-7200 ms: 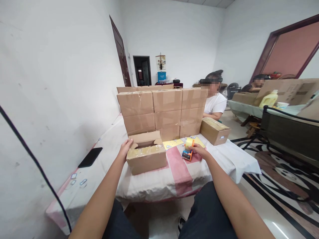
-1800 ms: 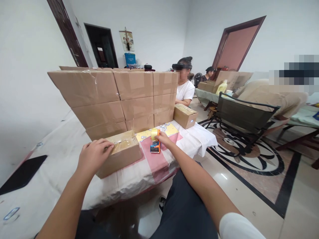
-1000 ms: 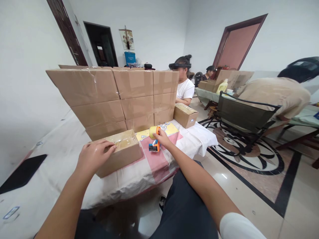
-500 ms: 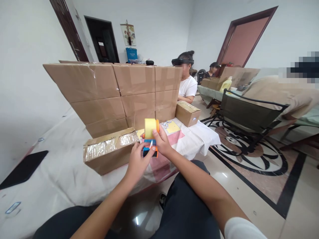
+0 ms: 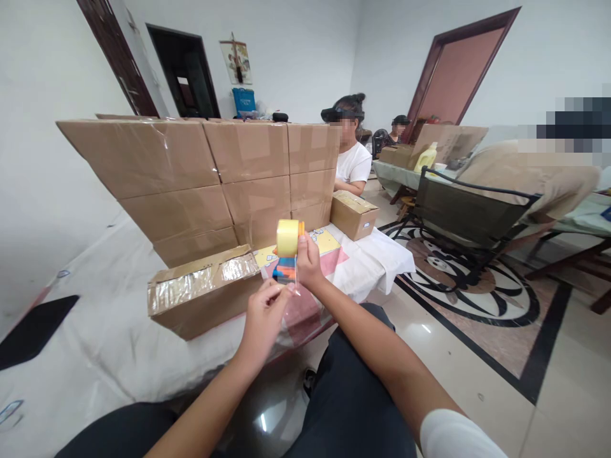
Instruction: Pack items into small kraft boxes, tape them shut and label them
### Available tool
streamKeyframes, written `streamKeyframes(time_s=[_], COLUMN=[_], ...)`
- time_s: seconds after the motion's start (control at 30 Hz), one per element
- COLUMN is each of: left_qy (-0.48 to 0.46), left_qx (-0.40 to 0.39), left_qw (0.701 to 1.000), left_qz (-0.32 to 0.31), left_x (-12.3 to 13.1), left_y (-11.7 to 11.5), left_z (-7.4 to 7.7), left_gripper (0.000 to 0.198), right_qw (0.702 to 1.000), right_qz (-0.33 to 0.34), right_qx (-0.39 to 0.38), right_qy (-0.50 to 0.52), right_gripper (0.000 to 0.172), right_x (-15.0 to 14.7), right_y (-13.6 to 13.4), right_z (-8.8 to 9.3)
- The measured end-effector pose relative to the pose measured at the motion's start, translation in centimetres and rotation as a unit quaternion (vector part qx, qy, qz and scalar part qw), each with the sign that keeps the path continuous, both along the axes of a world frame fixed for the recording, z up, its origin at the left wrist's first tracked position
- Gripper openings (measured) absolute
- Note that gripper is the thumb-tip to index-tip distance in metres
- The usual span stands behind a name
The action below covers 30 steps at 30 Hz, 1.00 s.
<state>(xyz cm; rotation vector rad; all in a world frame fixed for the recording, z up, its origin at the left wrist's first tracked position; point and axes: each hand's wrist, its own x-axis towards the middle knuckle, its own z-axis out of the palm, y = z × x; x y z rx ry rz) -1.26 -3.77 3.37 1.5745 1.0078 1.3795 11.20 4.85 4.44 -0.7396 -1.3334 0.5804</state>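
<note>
My right hand [image 5: 309,264] is wrapped round a tape dispenser [image 5: 286,261], blue and orange, with a yellowish roll of tape [image 5: 287,237] standing at its top. Just below, my left hand [image 5: 265,313] has thumb and forefinger pinched together on what looks like the loose end of the clear tape. A thin bright line of tape shows between that pinch and the dispenser. Left of my hands lies a long cardboard box [image 5: 205,312] with shiny tape across its top. It touches neither hand.
A wall of stacked cardboard boxes [image 5: 174,156] rises behind, on the cloth-covered table [image 5: 109,318]. One smaller box [image 5: 354,216] sits at the table's right end, near a person in a white shirt [image 5: 353,163]. A dark chair [image 5: 472,210] stands to the right, a black flat object [image 5: 38,331] far left.
My left hand has moved down and away from the dispenser, drawing a thin line of tape. The dispenser has tilted slightly in my right hand. The view has shifted a little right.
</note>
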Motion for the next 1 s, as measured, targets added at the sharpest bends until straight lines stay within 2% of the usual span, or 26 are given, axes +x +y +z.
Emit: streamKeyframes(time_s=[0.17, 0.3, 0.57, 0.73, 0.9, 1.0], left_qy=[0.038, 0.045, 0.033, 0.052, 0.063, 0.062], left_qx=[-0.014, -0.011, -0.023, -0.027, -0.033, -0.03], left_qw=[0.999, 0.999, 0.999, 0.998, 0.997, 0.998], left_qz=[0.006, 0.02, 0.016, 0.02, 0.011, 0.004], left_x=[0.2, 0.0, 0.4, 0.3, -0.3, -0.7], left_y=[-0.2, 0.2, 0.0, -0.1, 0.4, 0.8], left_z=[-0.3, -0.1, 0.1, 0.0, -0.6, -1.0], left_gripper=[0.029, 0.029, 0.025, 0.028, 0.026, 0.028], right_qw=[0.997, 0.996, 0.992, 0.99, 0.984, 0.978], right_qz=[-0.021, -0.047, -0.024, -0.059, 0.0, 0.013], right_qx=[-0.03, -0.029, -0.064, -0.06, -0.065, -0.082], right_qy=[0.071, 0.076, 0.106, 0.115, 0.165, 0.19], right_gripper=[0.043, 0.041, 0.036, 0.038, 0.035, 0.033], right_x=[0.2, 0.7, 1.0, 1.1, 1.0, 0.7], right_y=[0.4, 0.4, 0.6, 0.9, 1.0, 0.8], right_z=[0.6, 1.0, 1.1, 1.4, 1.6, 1.6])
